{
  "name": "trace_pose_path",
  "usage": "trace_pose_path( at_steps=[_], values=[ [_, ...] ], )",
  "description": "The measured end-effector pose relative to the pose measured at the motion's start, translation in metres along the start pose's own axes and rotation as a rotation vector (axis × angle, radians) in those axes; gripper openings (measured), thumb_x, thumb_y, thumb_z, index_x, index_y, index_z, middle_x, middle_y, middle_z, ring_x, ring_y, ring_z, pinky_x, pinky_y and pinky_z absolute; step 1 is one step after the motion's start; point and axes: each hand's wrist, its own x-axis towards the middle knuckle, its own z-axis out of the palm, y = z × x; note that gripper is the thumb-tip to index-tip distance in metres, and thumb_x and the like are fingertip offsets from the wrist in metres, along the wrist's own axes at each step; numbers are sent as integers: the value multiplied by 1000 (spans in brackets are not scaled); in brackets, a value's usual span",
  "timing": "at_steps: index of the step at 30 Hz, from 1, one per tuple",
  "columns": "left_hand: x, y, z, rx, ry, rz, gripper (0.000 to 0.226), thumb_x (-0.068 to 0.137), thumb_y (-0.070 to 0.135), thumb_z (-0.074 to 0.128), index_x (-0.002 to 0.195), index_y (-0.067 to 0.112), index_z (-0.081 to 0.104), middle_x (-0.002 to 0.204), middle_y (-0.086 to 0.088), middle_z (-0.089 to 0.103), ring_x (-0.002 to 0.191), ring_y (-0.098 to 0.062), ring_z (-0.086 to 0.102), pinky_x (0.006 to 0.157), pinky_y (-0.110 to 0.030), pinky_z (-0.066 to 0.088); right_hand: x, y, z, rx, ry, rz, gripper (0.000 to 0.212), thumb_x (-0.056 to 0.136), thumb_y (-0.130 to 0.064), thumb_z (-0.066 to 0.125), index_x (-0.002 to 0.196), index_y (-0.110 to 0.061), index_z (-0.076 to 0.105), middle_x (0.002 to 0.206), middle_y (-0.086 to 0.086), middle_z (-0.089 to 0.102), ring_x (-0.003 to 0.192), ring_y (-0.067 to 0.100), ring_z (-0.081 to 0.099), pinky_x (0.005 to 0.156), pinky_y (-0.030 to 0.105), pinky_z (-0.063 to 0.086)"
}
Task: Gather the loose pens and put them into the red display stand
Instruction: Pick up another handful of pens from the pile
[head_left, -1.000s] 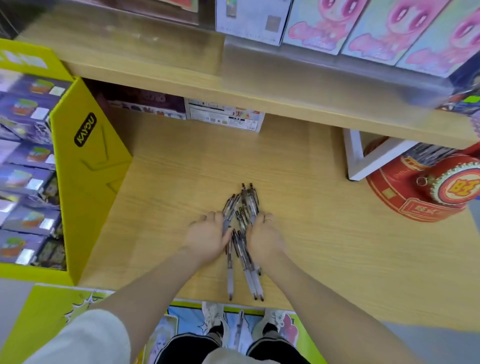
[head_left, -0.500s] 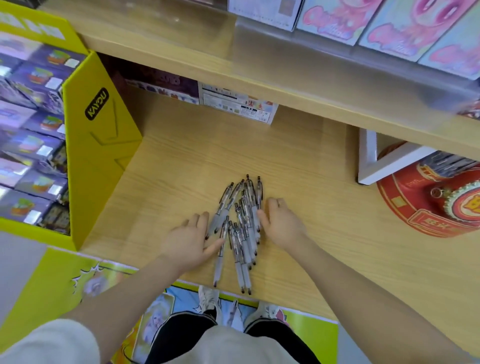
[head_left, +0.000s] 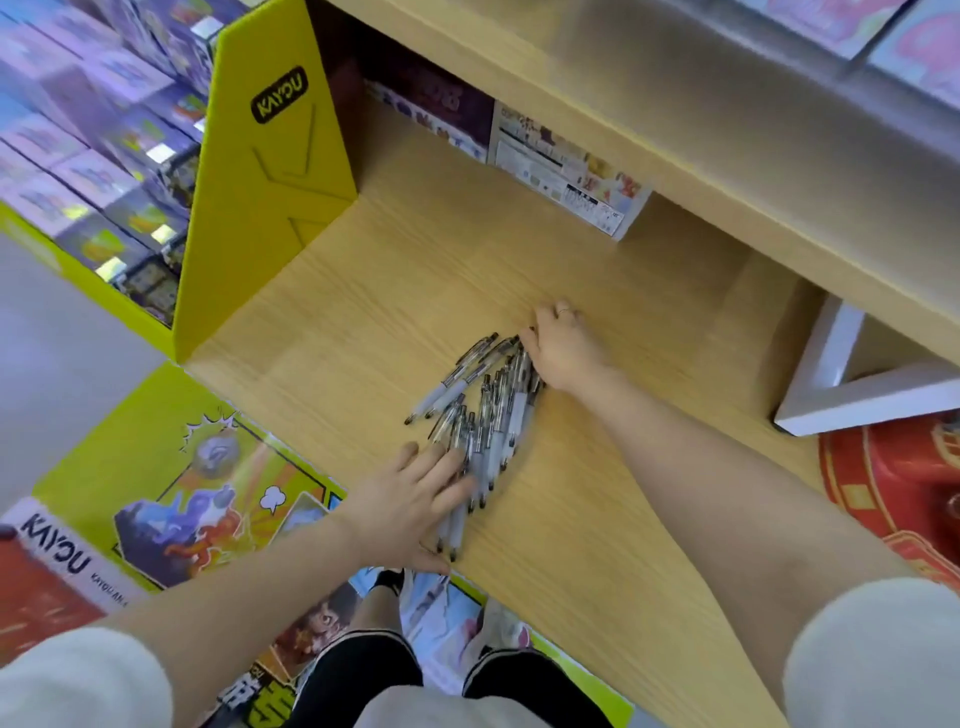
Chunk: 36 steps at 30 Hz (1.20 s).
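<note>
Both flat, wide hands, left hand (head_left: 410, 499) near and right hand (head_left: 563, 348) far, press the pens (head_left: 483, 410) together on the shelf (head_left: 597, 519).

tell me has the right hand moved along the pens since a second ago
Yes. The right hand went from mid-pile to the pens' far ends, toward the shelf back.

pens (head_left: 483, 410) heaped on shelf (head_left: 597, 519) | left hand (head_left: 410, 504), right hand (head_left: 563, 348) flanking, touching
</note>
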Motion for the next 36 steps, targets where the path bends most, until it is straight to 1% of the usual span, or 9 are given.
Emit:
trace_pose_path(
  at_steps=[7, 12, 15, 19, 22, 27, 31, 34, 36],
  values=[
    [14, -19, 8, -38, -18, 77, 86, 69, 84, 27, 116, 14, 45, 116, -10, 41, 103, -28, 43, 83, -40, 32, -1, -17, 17, 40, 104, 40, 40, 99, -38, 32, 126, -9, 42, 132, 15, 42, 117, 27, 44, 91, 38, 48],
    [24, -46, 13, -36, 124, 170, 64, 76, 66, 46, 117, 17, 46, 116, -9, 42, 102, -26, 43, 85, -38, 33, -17, -27, 27, 66, 116, 26, 40, 101, -33, 27, 127, -8, 44, 132, 12, 44, 123, 25, 40, 103, 39, 40],
    [27, -69, 10, -10, 174, 201, 63, 77, 56, 54, 122, 13, 44, 123, -11, 41, 110, -26, 42, 92, -40, 32, -14, -27, 21, 97, 129, 36, 38, 101, -31, 27, 127, -8, 44, 134, 14, 44, 125, 26, 41, 106, 40, 36],
    [14, -66, 6, -83, 83, 312, 80, 76, 72, 40, 129, 13, 44, 136, -12, 42, 123, -29, 39, 103, -45, 28, 3, -28, 13, 133, 157, 32, 39, 101, -33, 29, 130, -13, 44, 130, 11, 46, 119, 25, 44, 101, 40, 39],
    [6, -42, 8, -102, -31, 350, 90, 69, 82, 34, 128, 15, 46, 133, -11, 51, 124, -29, 42, 103, -46, 28, 14, -38, 10, 118, 102, -15, 40, 101, -36, 29, 132, -14, 42, 130, 10, 44, 121, 25, 42, 102, 40, 38],
    [18, -26, 10, -106, 1, 216, 74, 63, 79, 50, 100, 16, 62, 119, -10, 59, 113, -28, 50, 101, -42, 28, 19, -52, 10, 42, 76, -123, 37, 100, -36, 33, 125, -12, 46, 127, 9, 44, 121, 26, 40, 98, 38, 38],
    [16, -28, 7, -165, -10, 173, 57, 66, 59, 56, 97, 11, 64, 120, -12, 59, 114, -30, 52, 105, -41, 27, 10, -52, 17, 25, 87, -122, 35, 98, -39, 38, 121, -15, 48, 125, 5, 46, 118, 23, 41, 95, 37, 40],
    [12, -46, 5, -180, 41, 175, 44, 74, 32, 55, 109, 7, 59, 128, -16, 55, 121, -32, 49, 111, -41, 24, 2, -51, 18, 24, 78, -160, 34, 99, -37, 36, 122, -16, 49, 125, 4, 46, 118, 23, 41, 95, 35, 36],
    [8, -64, 3, -176, 57, 125, 54, 78, 33, 57, 125, 8, 48, 139, -18, 43, 131, -32, 38, 112, -45, 22, -3, -48, 16, 79, 127, -118, 34, 100, -36, 34, 125, -18, 48, 130, 4, 47, 121, 22, 40, 100, 36, 34]
  ],
)
